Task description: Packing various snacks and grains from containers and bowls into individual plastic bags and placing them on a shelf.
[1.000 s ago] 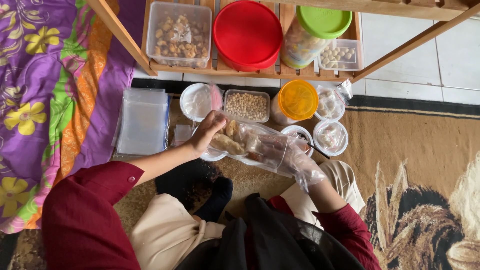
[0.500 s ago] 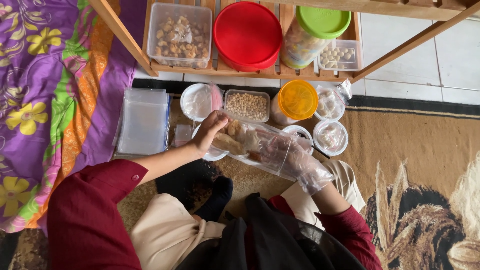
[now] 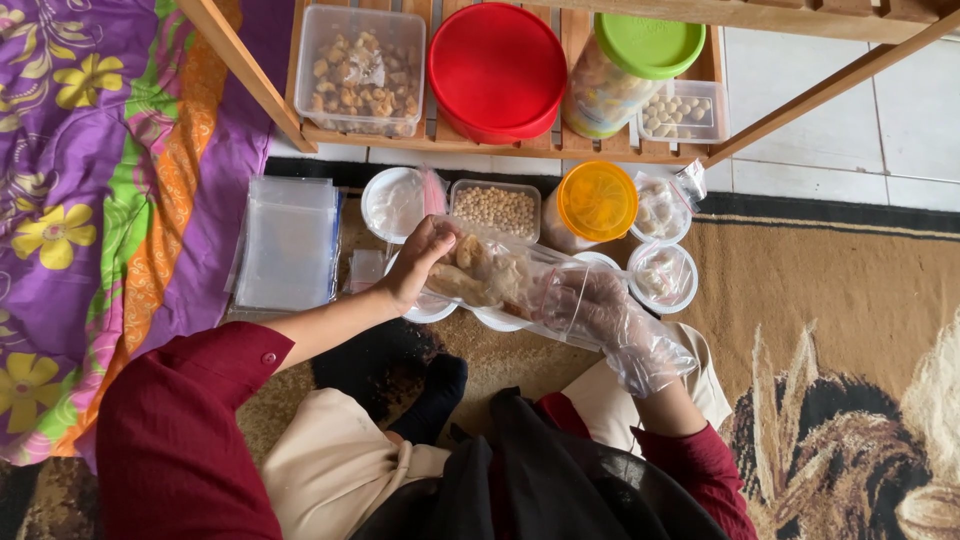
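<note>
The gloved right hand (image 3: 600, 310) has slid out toward the clear bag's (image 3: 500, 275) mouth at frame centre, fingers loosely apart, while the left hand (image 3: 420, 262) pinches its closed end; snacks could spill if that pinch slackens.

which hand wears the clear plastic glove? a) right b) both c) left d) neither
a: the right hand is wrapped in a clear plastic glove at the open end of the clear plastic bag of snacks, while the bare left hand holds the bag's other end.
</note>
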